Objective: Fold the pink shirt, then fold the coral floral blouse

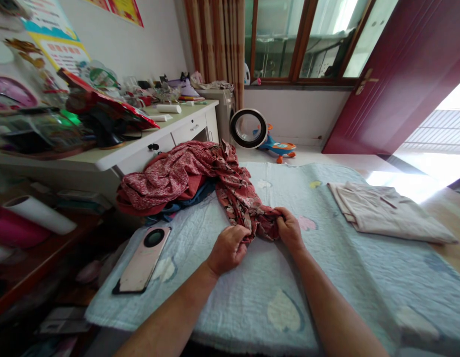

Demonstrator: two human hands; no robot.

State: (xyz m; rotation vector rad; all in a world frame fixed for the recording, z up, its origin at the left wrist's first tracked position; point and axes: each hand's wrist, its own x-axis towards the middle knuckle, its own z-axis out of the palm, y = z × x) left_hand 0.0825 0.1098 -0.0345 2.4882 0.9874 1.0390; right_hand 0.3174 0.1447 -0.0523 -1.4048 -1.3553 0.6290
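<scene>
A red garment with a dark and pale floral print (239, 191) stretches from the clothes pile toward me, bunched at its near end. My left hand (230, 248) is closed on the near left part of it. On the right side of the same bunched end, my right hand (288, 229) pinches the fabric. Both hands are just above the light blue quilted cover (200, 292). The pile of crumpled clothes (166, 178), red patterned cloth over dark blue, lies behind and to the left. The garment's exact kind cannot be made out.
A pink phone (143, 260) lies left of my hands. Folded beige trousers (389, 210) rest at the right. A white desk (181, 124) crowded with objects stands at the left. Beyond the cover are a round black-rimmed appliance door (235, 130) and a blue ride-on toy (276, 146).
</scene>
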